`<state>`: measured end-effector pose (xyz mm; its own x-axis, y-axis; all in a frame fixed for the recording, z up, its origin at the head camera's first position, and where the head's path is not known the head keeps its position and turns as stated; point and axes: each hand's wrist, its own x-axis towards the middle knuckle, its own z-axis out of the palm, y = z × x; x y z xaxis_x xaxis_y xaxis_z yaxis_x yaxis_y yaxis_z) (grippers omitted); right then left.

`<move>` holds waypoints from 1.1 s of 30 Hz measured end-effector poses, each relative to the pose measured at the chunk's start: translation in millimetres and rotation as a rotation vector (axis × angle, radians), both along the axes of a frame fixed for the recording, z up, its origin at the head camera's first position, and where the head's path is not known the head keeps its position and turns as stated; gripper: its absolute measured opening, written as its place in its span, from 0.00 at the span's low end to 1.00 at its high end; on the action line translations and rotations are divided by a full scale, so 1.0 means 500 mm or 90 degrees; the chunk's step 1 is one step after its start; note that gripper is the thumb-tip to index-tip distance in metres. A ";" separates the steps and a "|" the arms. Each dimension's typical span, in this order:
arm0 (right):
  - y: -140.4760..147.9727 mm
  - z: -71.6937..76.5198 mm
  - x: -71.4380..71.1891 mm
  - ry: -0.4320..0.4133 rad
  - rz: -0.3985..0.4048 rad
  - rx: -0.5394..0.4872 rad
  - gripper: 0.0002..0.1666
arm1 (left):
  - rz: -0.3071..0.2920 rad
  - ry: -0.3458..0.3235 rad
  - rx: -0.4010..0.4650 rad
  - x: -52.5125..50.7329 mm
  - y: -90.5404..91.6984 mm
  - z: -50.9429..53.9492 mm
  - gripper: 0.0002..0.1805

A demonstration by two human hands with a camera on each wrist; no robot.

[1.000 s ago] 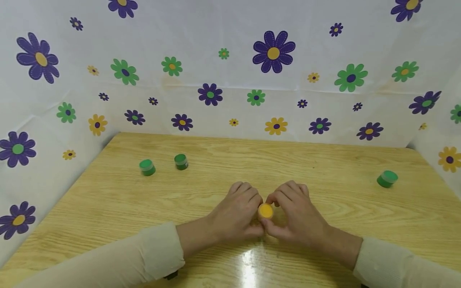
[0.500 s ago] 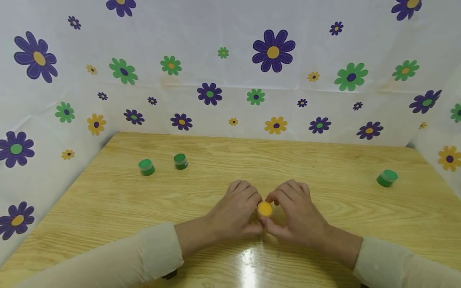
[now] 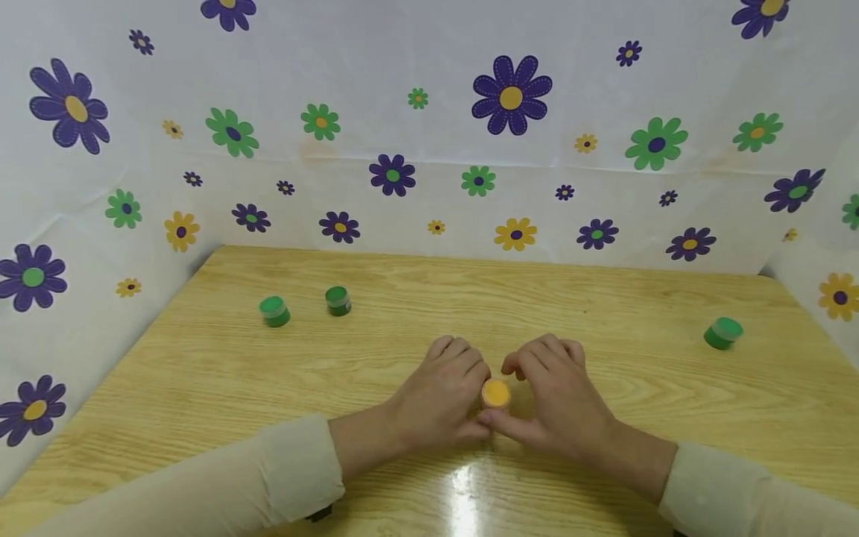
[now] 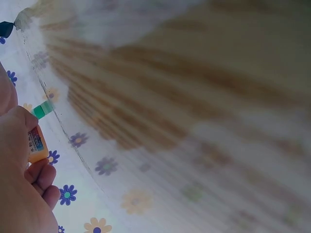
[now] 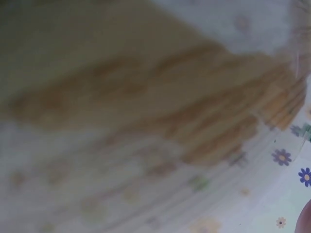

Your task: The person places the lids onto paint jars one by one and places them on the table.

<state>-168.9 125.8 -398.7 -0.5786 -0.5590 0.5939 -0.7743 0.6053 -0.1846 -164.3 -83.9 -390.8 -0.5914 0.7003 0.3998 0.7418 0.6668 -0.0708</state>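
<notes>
In the head view a small jar with a yellow-orange top (image 3: 496, 393) is upright at the near middle of the table. My left hand (image 3: 439, 395) grips it from the left side; in the left wrist view its printed label (image 4: 36, 144) shows between thumb and fingers. To the jar's right is my right hand (image 3: 553, 391), thumb reaching along the jar's near side and bent forefinger standing slightly off the far rim. Only a sliver of the right hand (image 5: 305, 221) enters the right wrist view. Whether the right thumb presses the jar cannot be made out.
Two green jars, one lighter (image 3: 274, 312) and one darker (image 3: 338, 301), stand at the back left of the wooden table (image 3: 429, 298). Another green jar (image 3: 722, 333) is at the far right. A white flowered cloth (image 3: 429, 134) hangs behind and along both sides.
The right forefinger and its neighbours have lifted off the jar's rim and moved slightly right, widening the gap to the thumb. The left hand keeps its grip in the same place.
</notes>
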 end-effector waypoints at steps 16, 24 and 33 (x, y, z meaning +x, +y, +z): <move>-0.001 0.004 -0.003 0.000 0.046 0.001 0.15 | -0.007 0.009 0.027 -0.005 -0.001 -0.002 0.17; -0.002 -0.002 -0.006 0.028 0.045 -0.005 0.15 | -0.018 0.028 0.025 -0.006 0.000 -0.003 0.18; 0.002 -0.003 -0.005 0.017 0.045 -0.016 0.24 | -0.005 0.006 -0.001 -0.004 0.000 -0.001 0.20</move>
